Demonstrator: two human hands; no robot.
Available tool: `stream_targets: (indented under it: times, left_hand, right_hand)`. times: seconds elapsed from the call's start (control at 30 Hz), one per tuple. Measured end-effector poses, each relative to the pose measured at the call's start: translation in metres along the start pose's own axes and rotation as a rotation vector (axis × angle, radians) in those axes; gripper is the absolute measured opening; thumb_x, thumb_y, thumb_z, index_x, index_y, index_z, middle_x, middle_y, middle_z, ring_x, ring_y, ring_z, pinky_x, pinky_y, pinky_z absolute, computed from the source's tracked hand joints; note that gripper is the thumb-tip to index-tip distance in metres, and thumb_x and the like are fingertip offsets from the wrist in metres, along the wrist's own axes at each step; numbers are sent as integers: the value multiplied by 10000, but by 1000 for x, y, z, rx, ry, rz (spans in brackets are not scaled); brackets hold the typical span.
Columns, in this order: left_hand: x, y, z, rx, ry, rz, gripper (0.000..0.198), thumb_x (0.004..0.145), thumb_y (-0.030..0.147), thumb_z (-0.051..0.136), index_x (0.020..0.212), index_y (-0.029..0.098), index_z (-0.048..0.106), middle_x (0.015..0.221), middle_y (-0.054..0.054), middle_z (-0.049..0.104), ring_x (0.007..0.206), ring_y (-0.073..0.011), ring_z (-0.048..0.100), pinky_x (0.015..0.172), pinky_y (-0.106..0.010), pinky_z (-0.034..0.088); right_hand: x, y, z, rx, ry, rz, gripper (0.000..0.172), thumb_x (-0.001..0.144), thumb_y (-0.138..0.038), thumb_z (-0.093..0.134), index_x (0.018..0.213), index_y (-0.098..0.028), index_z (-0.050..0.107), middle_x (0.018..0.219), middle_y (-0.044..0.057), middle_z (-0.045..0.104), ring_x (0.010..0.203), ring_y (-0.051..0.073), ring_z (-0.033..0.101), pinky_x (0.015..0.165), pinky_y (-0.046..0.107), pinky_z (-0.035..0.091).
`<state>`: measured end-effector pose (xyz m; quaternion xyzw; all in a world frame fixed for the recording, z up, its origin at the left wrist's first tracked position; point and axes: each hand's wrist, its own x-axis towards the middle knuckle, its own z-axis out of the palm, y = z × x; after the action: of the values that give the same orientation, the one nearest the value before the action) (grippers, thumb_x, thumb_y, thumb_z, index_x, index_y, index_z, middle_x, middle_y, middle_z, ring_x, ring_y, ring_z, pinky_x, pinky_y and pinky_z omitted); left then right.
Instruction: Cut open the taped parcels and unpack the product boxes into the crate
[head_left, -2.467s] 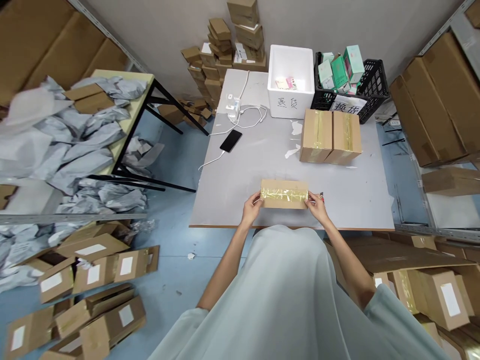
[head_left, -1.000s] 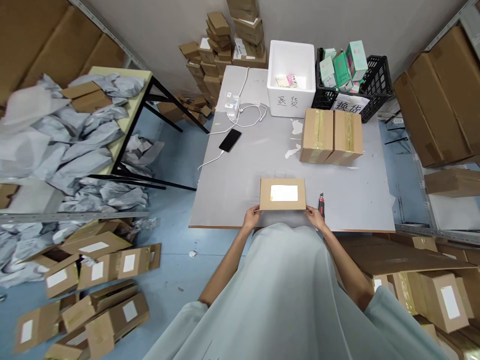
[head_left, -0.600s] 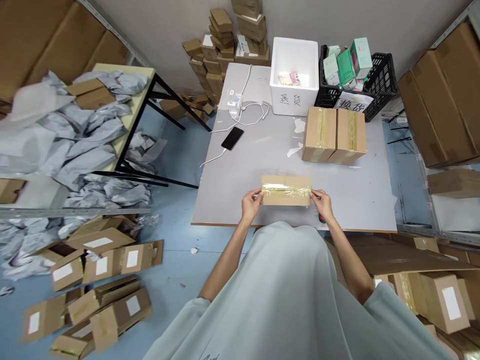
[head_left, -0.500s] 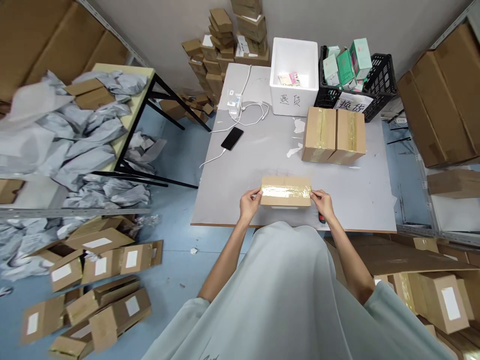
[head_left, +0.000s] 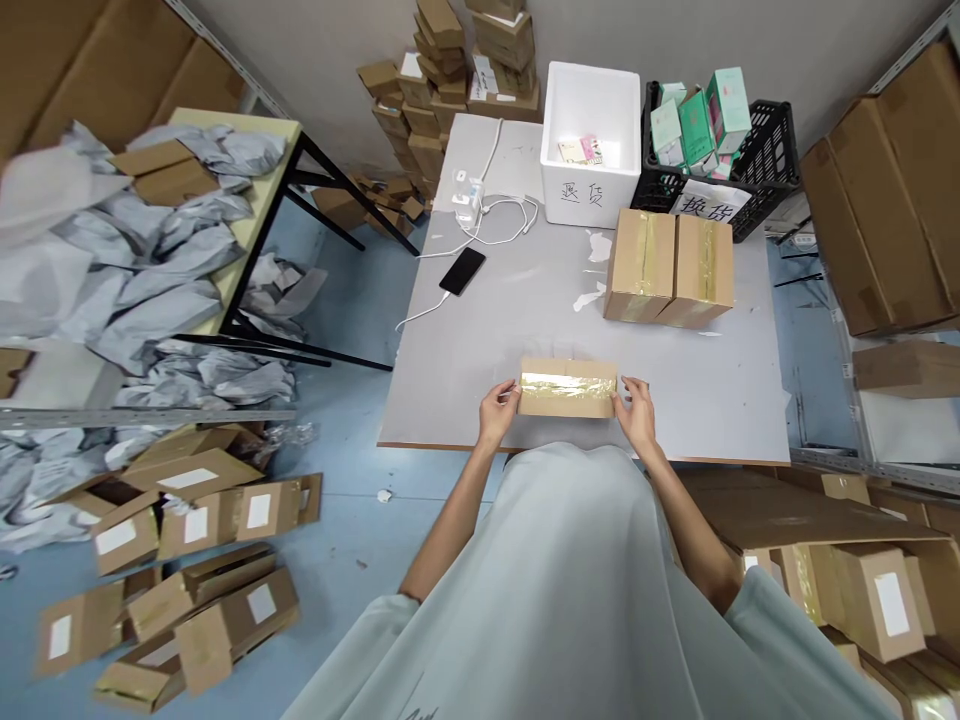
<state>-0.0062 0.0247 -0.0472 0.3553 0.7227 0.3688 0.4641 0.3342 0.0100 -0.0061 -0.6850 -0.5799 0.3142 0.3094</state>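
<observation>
A taped cardboard box (head_left: 568, 400) lies at the table's front edge, with shiny clear-yellow tape along its top. At its left end, my left hand (head_left: 499, 412) has thumb and fingers closed against the edge. My right hand (head_left: 636, 415) is at the other end, its thumb side touching the box while the fingers are raised and apart. Farther back, two taped cartons (head_left: 641, 262) stand side by side.
On the table (head_left: 517, 310) are a black phone (head_left: 463, 272), a power strip (head_left: 468, 200) with white cables, a white foam bin (head_left: 581, 200) and a black crate (head_left: 765, 170) of green boxes. Grey parcels (head_left: 172, 240) fill the side table. Cartons (head_left: 232, 620) lie on the floor.
My right hand has loosened its pinch on the box's right end, its fingers now spread. The small red and black item beside that hand is no longer visible. The view has shifted slightly.
</observation>
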Motion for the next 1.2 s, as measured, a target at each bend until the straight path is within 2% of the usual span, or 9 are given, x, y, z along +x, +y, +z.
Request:
stream_targets:
  times: [0.1,0.2,0.3,0.5,0.67,0.83,0.97,1.07,1.2]
  left_hand:
    - [3,-6,1,-43,0,-37,479,992,507,724,1309,161,823,1333,-160,834,1179,-278,786,1021,-385,652]
    - [7,-11,6,-75,-12,-102,499,1011,570,674,1246,151,810,1256,-164,847,1099,-265,803,953,-374,661]
    - [11,-15,14,-86,-27,-168,484,1002,596,669,1123,145,799,1180,-175,852,1023,-260,805,893,-365,653]
    - [11,-14,34,-77,-82,-232,506,965,677,697,947,179,784,942,-118,826,999,-285,787,867,-366,635]
    - [3,-4,51,-114,-157,-228,554,993,697,658,991,167,820,988,-130,852,1019,-303,793,859,-380,641]
    - [-9,9,62,-149,-188,-195,551,987,673,716,1095,150,853,1083,-146,880,1012,-288,810,808,-347,639]
    - [-17,20,52,-160,-135,-118,516,987,631,765,1128,144,862,1193,-146,881,1132,-307,808,928,-376,655]
    - [-19,29,29,-159,-70,-63,489,985,579,805,1200,143,856,1269,-146,867,1228,-311,788,1049,-399,639]
    - [-23,41,2,-118,-21,16,491,944,562,866,1220,156,847,1249,-149,856,1169,-316,806,1030,-418,650]
  right_hand:
    - [-7,-13,2,-34,-39,-105,485,1114,-459,523,1438,-214,789,1478,187,731,1335,343,729,1192,535,616]
    - [-14,-17,7,-86,-129,-139,468,1129,-435,492,1417,-231,799,1502,172,741,1415,362,705,1242,580,587]
    - [-22,-14,10,-173,-187,-118,526,1152,-434,432,1514,-223,749,1641,171,679,1518,389,643,1211,607,610]
    - [-24,-1,-5,-242,-90,-67,622,1172,-521,414,1599,-147,667,1698,234,610,1565,413,600,1307,632,509]
    - [-15,5,-21,-263,-39,-10,664,1152,-559,409,1590,-131,666,1642,269,634,1495,445,651,1271,665,529]
    - [-16,-23,-12,-103,-56,-82,767,1157,-651,466,1742,-161,543,1803,198,516,1715,388,447,1417,601,385]
    - [-15,-42,2,26,-98,-26,805,1126,-726,537,1767,-240,537,1852,115,468,1763,361,377,1449,601,334]
    - [-11,-42,8,176,-147,44,766,1094,-735,593,1702,-270,629,1799,96,548,1697,366,497,1390,598,451]
    - [-8,-38,24,356,-260,67,779,1056,-750,627,1635,-233,689,1730,106,631,1606,367,614,1251,531,615]
